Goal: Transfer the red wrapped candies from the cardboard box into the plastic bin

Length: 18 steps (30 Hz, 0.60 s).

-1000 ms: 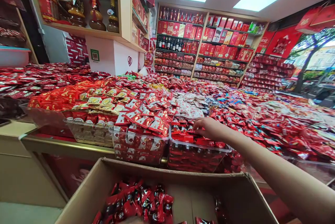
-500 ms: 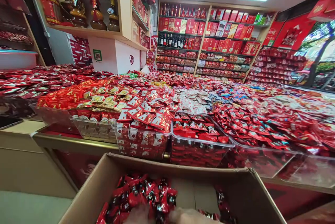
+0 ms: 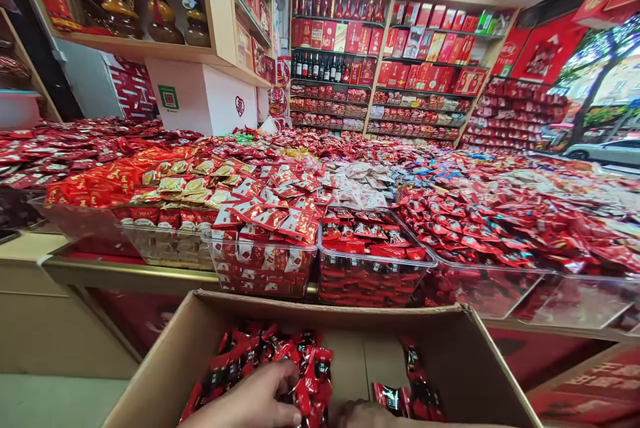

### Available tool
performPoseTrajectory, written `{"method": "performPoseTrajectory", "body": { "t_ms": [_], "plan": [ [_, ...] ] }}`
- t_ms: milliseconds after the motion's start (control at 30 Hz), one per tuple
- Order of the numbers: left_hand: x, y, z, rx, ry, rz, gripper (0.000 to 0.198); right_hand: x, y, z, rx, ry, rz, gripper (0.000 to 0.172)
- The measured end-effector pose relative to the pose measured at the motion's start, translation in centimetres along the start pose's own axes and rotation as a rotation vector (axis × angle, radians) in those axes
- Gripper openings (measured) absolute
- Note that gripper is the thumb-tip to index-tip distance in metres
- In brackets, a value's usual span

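Observation:
An open cardboard box holds red and black wrapped candies, heaped at its left with a smaller group at its right. My left hand reaches over the left heap, its thumb and fingers apart around several candies. Low in the box's middle is my right hand, beside the heap and below a candy lying on the bottom. Its fingers are mostly hidden in shadow and by the frame's lower edge. Just beyond the box, a clear bin is filled with similar red and black packets.
More clear bins of wrapped sweets, such as one with red and white packets, line the counter behind the box. A wooden display cabinet overhangs the left side. Shelves of bottles and red boxes stand at the back.
My left hand has come further into view over the candies and shows clearly instead of blurred. My right hand sits lower in the box. The whole view has shifted slightly.

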<state>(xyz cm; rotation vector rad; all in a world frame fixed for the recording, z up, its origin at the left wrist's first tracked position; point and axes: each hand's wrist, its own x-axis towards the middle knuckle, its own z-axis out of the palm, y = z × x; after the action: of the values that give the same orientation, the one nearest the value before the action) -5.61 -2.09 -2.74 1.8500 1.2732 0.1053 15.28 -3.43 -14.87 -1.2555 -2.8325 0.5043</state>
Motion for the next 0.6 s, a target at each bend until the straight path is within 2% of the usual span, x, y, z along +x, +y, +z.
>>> {"method": "performPoseTrajectory", "body": {
  "t_ms": [100,200,300,367,433,500,600],
  "plan": [
    [0.4,0.6,-0.3,-0.311,0.036,0.084,0.026,0.2,-0.1,0.1,-0.076,-0.070,0.131,0.023],
    [0.9,0.4,-0.3,-0.557,0.003,0.005,0.018,0.3,-0.6,-1.5,-0.137,-0.097,0.189,0.021],
    [1.0,0.1,-0.4,-0.622,0.033,-0.089,0.016,0.4,-1.8,-5.5,-0.201,-0.180,0.132,0.010],
    [0.6,0.4,-0.8,-0.537,0.012,-0.062,0.016,0.2,-2.8,-9.2,-0.214,-0.206,0.069,0.005],
    [0.0,1.1,-1.3,-0.396,-0.005,0.066,0.021,-0.1,-3.7,-12.9,-0.069,-0.045,0.044,0.009],
    [-0.6,2.0,-1.7,-0.277,0.027,0.216,0.032,-0.3,-4.4,-15.7,0.166,0.102,0.063,0.010],
    [-0.9,3.1,-1.8,-0.257,0.011,0.281,0.033,-0.3,-4.6,-17.6,0.524,0.223,0.104,0.006]
  ]
}}
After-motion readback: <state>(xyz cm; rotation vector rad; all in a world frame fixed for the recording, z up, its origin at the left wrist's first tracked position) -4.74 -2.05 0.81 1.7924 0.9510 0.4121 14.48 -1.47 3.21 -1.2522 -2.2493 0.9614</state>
